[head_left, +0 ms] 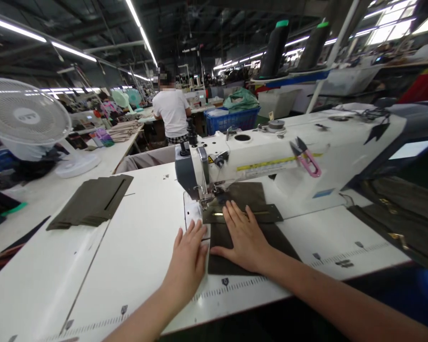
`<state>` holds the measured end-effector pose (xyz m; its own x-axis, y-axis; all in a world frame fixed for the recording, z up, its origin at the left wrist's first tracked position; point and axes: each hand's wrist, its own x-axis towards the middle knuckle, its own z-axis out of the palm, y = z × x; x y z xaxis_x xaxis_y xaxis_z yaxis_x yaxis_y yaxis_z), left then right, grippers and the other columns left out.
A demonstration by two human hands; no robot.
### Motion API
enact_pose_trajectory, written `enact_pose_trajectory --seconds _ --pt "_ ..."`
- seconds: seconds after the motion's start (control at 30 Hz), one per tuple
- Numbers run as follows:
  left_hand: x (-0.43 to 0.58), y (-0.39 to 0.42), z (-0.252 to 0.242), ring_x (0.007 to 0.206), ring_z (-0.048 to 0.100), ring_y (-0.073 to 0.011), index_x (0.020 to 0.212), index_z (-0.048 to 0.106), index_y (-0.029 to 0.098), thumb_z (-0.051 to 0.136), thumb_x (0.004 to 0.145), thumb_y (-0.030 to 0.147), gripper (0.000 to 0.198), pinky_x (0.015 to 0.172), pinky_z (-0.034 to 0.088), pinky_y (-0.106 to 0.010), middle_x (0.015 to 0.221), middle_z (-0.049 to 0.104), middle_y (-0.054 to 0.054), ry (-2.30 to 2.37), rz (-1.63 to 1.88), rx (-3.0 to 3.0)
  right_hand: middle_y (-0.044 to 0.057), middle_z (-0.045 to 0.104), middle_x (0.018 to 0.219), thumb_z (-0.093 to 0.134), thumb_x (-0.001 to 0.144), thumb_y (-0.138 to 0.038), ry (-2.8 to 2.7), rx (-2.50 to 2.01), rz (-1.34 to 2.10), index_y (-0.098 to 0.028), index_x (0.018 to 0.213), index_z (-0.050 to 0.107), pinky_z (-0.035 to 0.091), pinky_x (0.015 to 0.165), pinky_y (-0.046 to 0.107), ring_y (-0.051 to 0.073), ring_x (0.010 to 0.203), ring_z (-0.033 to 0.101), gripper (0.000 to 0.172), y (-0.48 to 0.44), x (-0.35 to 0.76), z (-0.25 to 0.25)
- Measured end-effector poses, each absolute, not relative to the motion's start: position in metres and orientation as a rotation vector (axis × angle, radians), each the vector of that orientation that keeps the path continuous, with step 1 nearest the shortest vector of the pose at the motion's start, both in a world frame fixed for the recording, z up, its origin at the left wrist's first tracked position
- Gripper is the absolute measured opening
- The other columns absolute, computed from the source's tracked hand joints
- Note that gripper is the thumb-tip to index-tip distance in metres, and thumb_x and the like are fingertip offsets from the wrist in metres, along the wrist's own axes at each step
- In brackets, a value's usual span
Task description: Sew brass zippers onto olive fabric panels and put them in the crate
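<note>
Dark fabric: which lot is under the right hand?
The fabric at the sewing machine, with a gold zip across it; the right hand lies flat there. The fanned stack lies left, the zippered pieces far right, both untouched.

Your left forearm (150, 308) angles forward and to the right. Your left hand (188, 254) is palm down, its fingers (195, 229) slightly bent and its thumb (201, 261) on the inner side. Your right forearm (314, 285) extends forward and to the left. Your right hand (243, 237) lies flat, fingers (231, 216) forward, thumb (221, 251) pointing toward the left hand. Both hands are near each other, apart.
</note>
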<state>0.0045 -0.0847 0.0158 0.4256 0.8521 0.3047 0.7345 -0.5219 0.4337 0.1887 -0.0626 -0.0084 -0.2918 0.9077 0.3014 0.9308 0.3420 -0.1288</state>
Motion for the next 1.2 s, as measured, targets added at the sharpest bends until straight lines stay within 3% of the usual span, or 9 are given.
enact_pose_trajectory --seconds 0.17,0.27,0.33,0.4,0.5,0.63,1.2 --pt "0.004 -0.094 0.033 0.108 0.055 -0.0269 0.115 0.052 0.016 0.047 0.086 0.030 0.032 0.087 0.048 -0.044 0.121 0.055 -0.015 1.269 1.011 1.614 0.024 0.027 0.140 0.033 0.069 -0.079 -2.268 -1.655 -0.169 0.002 0.133 0.031 0.014 0.104 0.054 0.033 0.132 0.020 0.103 -0.088 0.198 -0.013" --pt "0.013 -0.103 0.041 0.094 0.062 -0.0242 0.113 0.051 0.013 0.057 0.081 0.035 0.038 0.073 0.053 -0.034 0.119 0.054 -0.017 1.171 0.993 1.112 0.022 0.025 0.142 0.033 0.070 -0.077 -2.279 -1.586 -0.222 0.000 0.135 0.028 0.014 0.104 0.053 0.032 0.132 0.018 0.101 -0.122 0.201 -0.018" --pt "0.020 -0.107 0.043 0.079 0.064 -0.0184 0.110 0.052 0.012 0.066 0.074 0.034 0.044 0.060 0.050 -0.025 0.110 0.058 -0.015 1.154 0.924 0.944 0.023 0.025 0.142 0.036 0.071 -0.075 -2.269 -1.557 -0.252 0.000 0.135 0.027 0.014 0.104 0.054 0.033 0.132 0.017 0.100 -0.141 0.202 -0.019" --pt "0.027 -0.109 0.043 0.060 0.058 -0.0110 0.103 0.056 0.011 0.074 0.066 0.033 0.046 0.046 0.040 -0.018 0.086 0.063 -0.008 1.163 0.823 0.905 0.025 0.025 0.141 0.040 0.070 -0.073 -2.257 -1.539 -0.265 0.002 0.135 0.027 0.013 0.104 0.055 0.035 0.132 0.017 0.100 -0.155 0.202 -0.018" --pt "0.033 -0.111 0.042 0.042 0.041 -0.0051 0.087 0.062 0.010 0.075 0.062 0.038 0.040 0.038 0.026 -0.016 0.052 0.051 0.003 1.192 0.687 1.001 0.027 0.025 0.140 0.044 0.069 -0.073 -2.248 -1.513 -0.248 0.003 0.135 0.025 0.012 0.103 0.057 0.037 0.131 0.016 0.102 -0.164 0.200 -0.016" --pt "0.038 -0.113 0.044 0.038 0.034 -0.0049 0.077 0.062 0.012 0.070 0.063 0.045 0.037 0.036 0.023 -0.016 0.044 0.045 0.005 1.260 0.656 1.085 0.027 0.023 0.140 0.045 0.069 -0.072 -2.244 -1.508 -0.205 0.003 0.135 0.023 0.013 0.103 0.059 0.037 0.131 0.016 0.103 -0.167 0.201 -0.015" --pt "0.043 -0.114 0.043 0.038 0.030 -0.0041 0.083 0.059 0.012 0.069 0.066 0.046 0.039 0.036 0.022 -0.014 0.043 0.042 0.007 1.332 0.620 1.101 0.028 0.029 0.138 0.046 0.071 -0.069 -2.141 -1.484 -0.128 0.003 0.133 0.028 0.012 0.104 0.058 0.038 0.130 0.022 0.097 -0.166 0.202 -0.018"
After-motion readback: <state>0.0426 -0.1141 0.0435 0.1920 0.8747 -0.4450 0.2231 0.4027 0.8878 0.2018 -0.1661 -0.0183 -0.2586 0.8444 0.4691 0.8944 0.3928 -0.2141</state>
